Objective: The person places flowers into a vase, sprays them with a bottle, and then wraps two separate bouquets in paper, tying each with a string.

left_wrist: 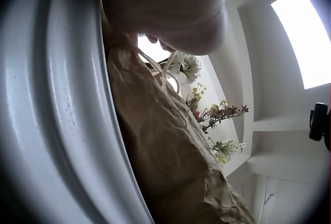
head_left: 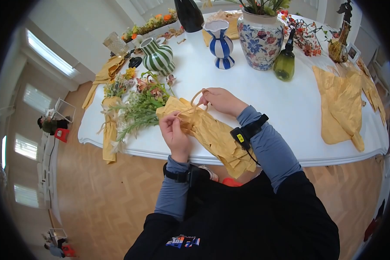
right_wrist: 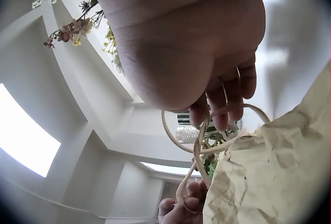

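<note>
Left hand (head_left: pixel 176 138): fingers curled, thumb and forefinger pinching tan cord (right_wrist: pixel 199 143), centre of head view.
Right hand (head_left: pixel 223 100): thumb and fingertips gripping looped part of same cord, just up and right of left hand; remaining fingers loosely bent.
Paper wrap (head_left: pixel 216 134): one, crumpled, yellow-tan, slanting from centre toward lower right, beneath both hands; cord loops at upper end.
Loose flowers and greenery (head_left: pixel 145 104): left of wrap's upper end.
Wrapped bouquet (head_left: pixel 110 130): one, left of the frame, yellow blooms uppermost.
Striped vases: two; green-and-white (head_left: pixel 157 56) upper left, blue-and-white (head_left: pixel 221 47) upper centre.
Floral vase (head_left: pixel 261 41): one, upper right of centre.
Green glass bottle (head_left: pixel 284 65): one, beside floral vase.
</note>
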